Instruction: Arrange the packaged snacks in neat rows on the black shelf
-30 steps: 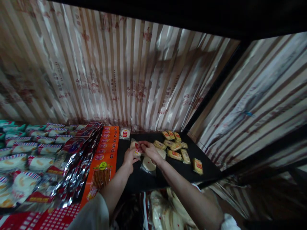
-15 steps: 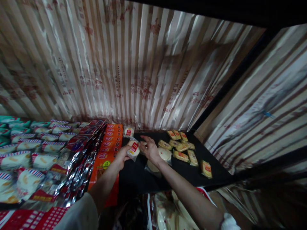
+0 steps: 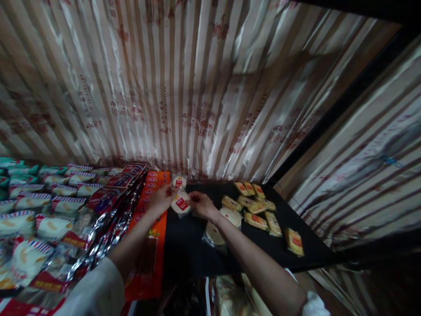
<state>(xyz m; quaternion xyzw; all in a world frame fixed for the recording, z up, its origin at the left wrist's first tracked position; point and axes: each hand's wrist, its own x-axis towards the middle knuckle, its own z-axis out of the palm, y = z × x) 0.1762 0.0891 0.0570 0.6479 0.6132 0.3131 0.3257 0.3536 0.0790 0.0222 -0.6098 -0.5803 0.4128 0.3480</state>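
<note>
Between my two hands is a round, pale packaged cake [image 3: 180, 203] in a clear wrapper with a red label. My left hand [image 3: 162, 199] pinches its wrapper at the upper left edge, over an orange packet strip [image 3: 160, 237]. From the other side, my right hand [image 3: 201, 205] has its fingers closed at the wrapper's right edge. Just behind lies a second round cake [image 3: 179, 181] with a similar label. Larger pale round packs [image 3: 230, 216] rest on the black shelf [image 3: 184, 245], partly hidden by my right forearm.
Several small yellow packets [image 3: 255, 220] lie on the shelf's right side, one [image 3: 294, 242] apart near the front corner. To the left are rows of white packs [image 3: 54, 226] and shiny dark red packets [image 3: 110, 197]. A striped plastic sheet [image 3: 197, 87] hangs behind.
My left hand has moved from the cake's lower left to its upper left edge. The right hand's fingers have drawn in to the cake's right side. The view has shifted slightly.
</note>
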